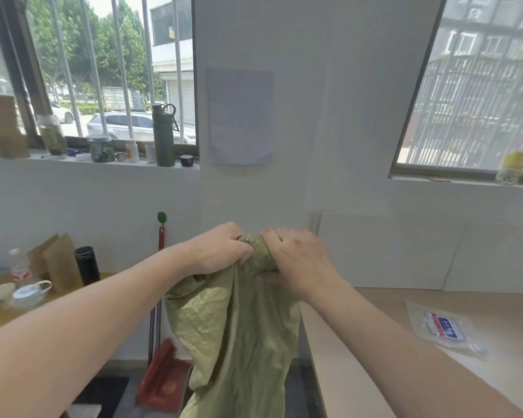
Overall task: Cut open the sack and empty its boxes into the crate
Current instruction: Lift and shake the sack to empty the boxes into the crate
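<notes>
A limp green woven sack [233, 336] hangs in front of me, held up at chest height. Both hands grip its bunched upper end: my left hand [219, 251] closes on the left side of the bunch, my right hand [296, 260] wraps the rolled fabric on the right. The sack's lower part drops out of the frame's bottom edge. No boxes or crate are in view, and no cutting tool shows.
A light wooden table [360, 357] stands to the right with a clear plastic packet [444, 327] on it. A red dustpan [163, 384] and broom handle lean by the wall. A left table [0, 315] holds cups, a black flask [87, 265] and brown bags.
</notes>
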### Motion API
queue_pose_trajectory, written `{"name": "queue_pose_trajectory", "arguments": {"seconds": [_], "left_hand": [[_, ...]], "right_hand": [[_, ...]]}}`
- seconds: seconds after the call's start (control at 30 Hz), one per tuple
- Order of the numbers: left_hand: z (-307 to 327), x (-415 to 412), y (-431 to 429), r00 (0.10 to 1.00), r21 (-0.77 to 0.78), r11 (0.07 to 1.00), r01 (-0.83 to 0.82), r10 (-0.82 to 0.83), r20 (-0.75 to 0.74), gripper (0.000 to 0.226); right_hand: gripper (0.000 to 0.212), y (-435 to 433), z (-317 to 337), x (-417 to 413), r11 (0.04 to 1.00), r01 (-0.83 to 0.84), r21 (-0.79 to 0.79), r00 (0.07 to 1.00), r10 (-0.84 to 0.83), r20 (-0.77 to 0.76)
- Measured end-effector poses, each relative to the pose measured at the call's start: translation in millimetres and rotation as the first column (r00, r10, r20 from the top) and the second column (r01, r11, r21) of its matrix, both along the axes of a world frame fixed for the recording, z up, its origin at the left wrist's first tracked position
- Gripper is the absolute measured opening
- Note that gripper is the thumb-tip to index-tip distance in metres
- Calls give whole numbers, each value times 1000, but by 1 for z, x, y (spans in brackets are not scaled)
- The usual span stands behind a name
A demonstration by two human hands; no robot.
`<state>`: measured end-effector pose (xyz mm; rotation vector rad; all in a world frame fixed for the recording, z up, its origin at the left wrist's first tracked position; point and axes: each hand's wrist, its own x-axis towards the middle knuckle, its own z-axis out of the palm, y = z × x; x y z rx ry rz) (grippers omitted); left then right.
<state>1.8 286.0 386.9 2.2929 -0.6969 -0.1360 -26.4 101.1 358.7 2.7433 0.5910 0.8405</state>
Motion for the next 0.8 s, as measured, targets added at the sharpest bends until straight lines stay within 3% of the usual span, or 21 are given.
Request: {"name": "queue_pose_trajectory", "arguments": {"seconds": [0.13, 0.2, 0.27, 0.33, 0.47, 0.63, 0.73, 0.8], "left_hand": [[-3, -12, 9, 975, 286, 958, -11, -53, 216, 42], [-6, -23, 9, 916, 485, 867, -115, -97, 390, 66], [-18, -32, 4, 797, 585, 757, -292, -146, 586, 89], [-39, -37, -1, 679, 538, 733, -415, -144, 720, 82], [-64, -35, 4, 572, 433, 773, -463, -113, 812, 53], [-64, -42, -3, 612, 502, 766, -400, -184, 769, 25], [-55, -41, -4, 766, 534, 784, -317, -120, 632, 13], [-49, -34, -2, 839, 486, 827, -282, -33, 542, 11]], "right_hand": [[22, 7, 5, -6, 994, 62, 92, 986, -47, -157], [17, 16, 5, -7, 975, 151, 163, 966, -111, -235], [17, 25, 3, -7, 941, 254, 226, 928, -170, -333], [12, 31, 3, -5, 897, 344, 278, 867, -190, -461], [14, 35, 7, -5, 888, 381, 256, 753, -137, -644], [20, 32, 4, -14, 897, 391, 205, 726, -164, -668], [31, 29, 1, -19, 925, 332, 183, 796, -171, -580], [48, 26, 0, -23, 955, 269, 123, 879, -191, -438]]}}
